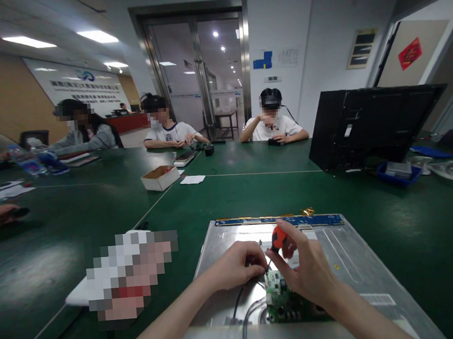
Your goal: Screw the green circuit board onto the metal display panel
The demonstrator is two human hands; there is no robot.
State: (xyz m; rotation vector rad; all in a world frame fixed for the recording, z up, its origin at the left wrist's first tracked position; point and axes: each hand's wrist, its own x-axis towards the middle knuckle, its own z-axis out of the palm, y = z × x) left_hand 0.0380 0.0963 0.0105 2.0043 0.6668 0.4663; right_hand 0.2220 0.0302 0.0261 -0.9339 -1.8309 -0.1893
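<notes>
My right hand (306, 260) is closed round the orange and black handle of a screwdriver (279, 237). Its thin shaft slants down toward the upper left corner of a green circuit board (279, 296). Close beside the shaft's tip, my left hand (242, 265) has its fingers pinched together; what lies between them, if anything, is hidden. The board sits on a silver metal panel (359, 263), partly covered by my right hand and wrist. Along the panel's far edge runs a narrow blue circuit strip (234, 222). Grey cables (244, 327) lead from the board's left side.
A black monitor (368, 127) stands at the right, near a blue tray (399, 172). Beyond the panel are a small open box (160, 179) and a paper slip (193, 179). A white, partly blurred-out object (77, 293) lies at the left. Several people sit around the green table (236, 195).
</notes>
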